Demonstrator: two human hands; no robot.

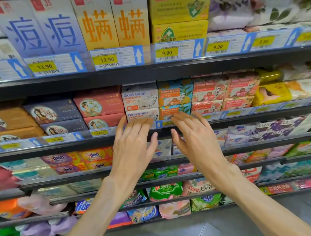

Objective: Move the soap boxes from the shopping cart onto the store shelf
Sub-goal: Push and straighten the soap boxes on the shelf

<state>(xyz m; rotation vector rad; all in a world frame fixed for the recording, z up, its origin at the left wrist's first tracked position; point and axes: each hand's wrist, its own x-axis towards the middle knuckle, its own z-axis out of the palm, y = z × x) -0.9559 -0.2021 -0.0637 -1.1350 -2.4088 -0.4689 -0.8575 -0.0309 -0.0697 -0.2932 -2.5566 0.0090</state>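
**Soap boxes on the shelf, both hands empty**

Soap boxes (140,99) marked Goat Soap sit stacked two high on the middle shelf (56,148), long sides facing out and running left to right. They lie straight ahead of and just above both hands. The left hand (134,142) reaches the lower white box with straight fingers; the right hand (194,134) is spread at the orange box (175,93) beside it. Neither holds anything. The cart is out of view. Price tags (107,59) line the packed store shelves; grey floor lies below.
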